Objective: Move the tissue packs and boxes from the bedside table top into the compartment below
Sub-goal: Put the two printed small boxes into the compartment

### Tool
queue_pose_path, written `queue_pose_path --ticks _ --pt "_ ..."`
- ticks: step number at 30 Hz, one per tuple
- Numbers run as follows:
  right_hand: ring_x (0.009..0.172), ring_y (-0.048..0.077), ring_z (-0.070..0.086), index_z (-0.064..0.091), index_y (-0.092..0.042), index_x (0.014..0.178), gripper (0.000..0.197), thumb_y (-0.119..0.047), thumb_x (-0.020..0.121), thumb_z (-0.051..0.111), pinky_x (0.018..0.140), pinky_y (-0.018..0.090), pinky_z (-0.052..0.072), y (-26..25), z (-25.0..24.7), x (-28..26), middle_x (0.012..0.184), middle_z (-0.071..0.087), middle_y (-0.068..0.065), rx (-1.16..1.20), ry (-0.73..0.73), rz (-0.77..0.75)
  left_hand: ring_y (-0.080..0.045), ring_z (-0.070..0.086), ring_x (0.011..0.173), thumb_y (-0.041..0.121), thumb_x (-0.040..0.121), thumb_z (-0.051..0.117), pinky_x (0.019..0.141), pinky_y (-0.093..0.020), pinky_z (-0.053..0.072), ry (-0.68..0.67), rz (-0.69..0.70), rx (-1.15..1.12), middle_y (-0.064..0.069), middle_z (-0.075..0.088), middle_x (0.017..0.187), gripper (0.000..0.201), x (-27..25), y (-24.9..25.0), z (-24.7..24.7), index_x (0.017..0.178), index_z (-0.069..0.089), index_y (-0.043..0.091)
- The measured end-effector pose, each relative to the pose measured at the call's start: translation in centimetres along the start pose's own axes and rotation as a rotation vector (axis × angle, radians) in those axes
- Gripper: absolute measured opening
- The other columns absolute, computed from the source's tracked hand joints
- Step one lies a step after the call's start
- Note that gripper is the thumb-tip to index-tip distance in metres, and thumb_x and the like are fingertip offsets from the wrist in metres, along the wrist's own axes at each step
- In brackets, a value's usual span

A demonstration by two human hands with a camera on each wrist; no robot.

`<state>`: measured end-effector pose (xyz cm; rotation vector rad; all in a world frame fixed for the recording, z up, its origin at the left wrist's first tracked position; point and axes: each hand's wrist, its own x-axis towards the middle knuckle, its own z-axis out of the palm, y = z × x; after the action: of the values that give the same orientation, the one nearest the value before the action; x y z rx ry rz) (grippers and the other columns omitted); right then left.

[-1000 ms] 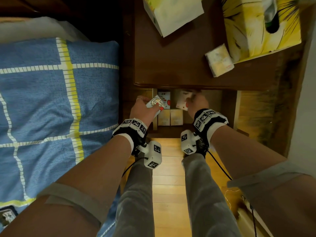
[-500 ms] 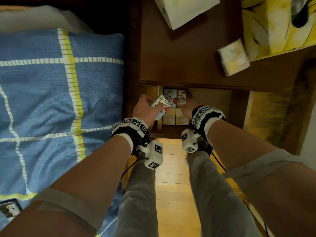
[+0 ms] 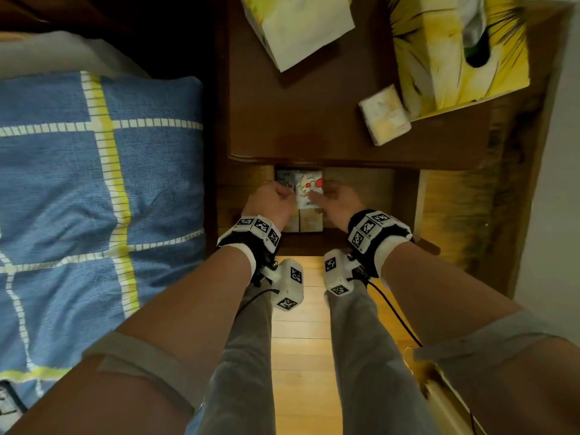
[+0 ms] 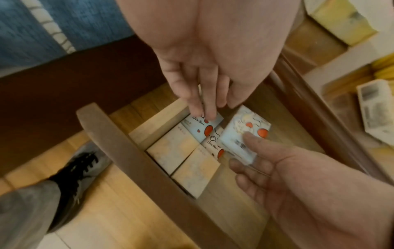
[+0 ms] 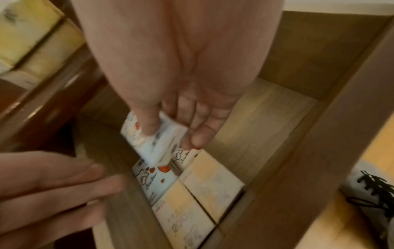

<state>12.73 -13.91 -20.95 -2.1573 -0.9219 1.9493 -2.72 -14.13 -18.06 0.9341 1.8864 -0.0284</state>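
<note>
In the open compartment [image 3: 357, 189] under the bedside table top, my right hand [image 3: 332, 199] pinches a white tissue pack with a red-spotted cartoon [image 3: 309, 189], thumb on top and fingers beneath, as the right wrist view shows on the same pack [image 5: 155, 141]. My left hand [image 4: 204, 107] has straight fingers, their tips touching a cartoon pack [image 4: 202, 123] lying in the compartment. Two beige packs [image 4: 172, 148] lie in front of it. On the table top sit a small pack [image 3: 384, 114], a yellow tissue box [image 3: 455, 51] and a white-and-yellow box [image 3: 301, 26].
A bed with a blue checked cover [image 3: 94, 183] runs along the left of the table. The compartment's front rail [image 4: 132, 151] crosses below the hands. My legs and a shoe [image 4: 81, 165] stand on the wooden floor [image 3: 301, 372]. A wall is at the right.
The cartoon pack passed from my left hand to my right hand. The right hand had let go of its earlier pack in the compartment. The left hand opened and now touches a lying pack.
</note>
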Motion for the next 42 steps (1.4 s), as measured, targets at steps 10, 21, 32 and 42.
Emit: queue_pose_path --ticks 10,21,32,42 --pt "0.108 0.033 0.064 0.056 -0.013 0.12 0.042 -0.044 0.092 0.055 0.089 0.038 0.051 0.5 1.0 4.2 0.116 0.068 0.012 -0.317 0.217 0.053 -0.021 0.062 0.095 0.026 0.085 0.057 0.068 -0.026 0.043 0.091 -0.04 -0.023 -0.004 0.061 0.118 0.037 2.0 -3.6 -1.9 0.121 0.05 0.019" --pt "0.113 0.035 0.054 0.043 -0.015 0.133 0.053 -0.026 0.084 0.059 0.088 0.039 0.051 -0.1 2.6 4.4 0.136 0.048 0.013 -0.628 0.202 0.069 -0.021 0.061 0.098 0.026 0.086 0.057 0.07 -0.028 0.043 0.043 -0.079 -0.037 -0.005 0.057 0.126 0.038 2.7 -4.6 -1.9 0.123 0.049 0.021" --pt "0.134 0.032 0.048 -0.005 -0.016 0.156 0.095 -0.003 0.088 0.061 0.106 0.035 0.044 0.1 3.9 3.5 0.147 0.044 0.012 -0.244 0.101 0.143 -0.024 0.062 0.109 0.023 0.09 0.055 0.094 -0.04 0.052 -0.02 -0.015 -0.063 -0.004 0.063 0.124 0.037 2.3 -3.4 -1.6 0.127 0.05 0.018" --pt "0.106 0.032 0.061 0.062 -0.005 0.113 0.03 -0.026 0.094 0.051 0.089 0.039 0.049 -1.4 0.2 -0.4 0.122 0.064 0.016 -0.295 0.09 0.188 -0.019 0.065 0.092 0.026 0.091 0.053 0.077 -0.032 0.052 0.093 -0.003 -0.024 0.001 0.067 0.11 0.025 -0.7 -1.7 -3.4 0.116 0.058 0.025"
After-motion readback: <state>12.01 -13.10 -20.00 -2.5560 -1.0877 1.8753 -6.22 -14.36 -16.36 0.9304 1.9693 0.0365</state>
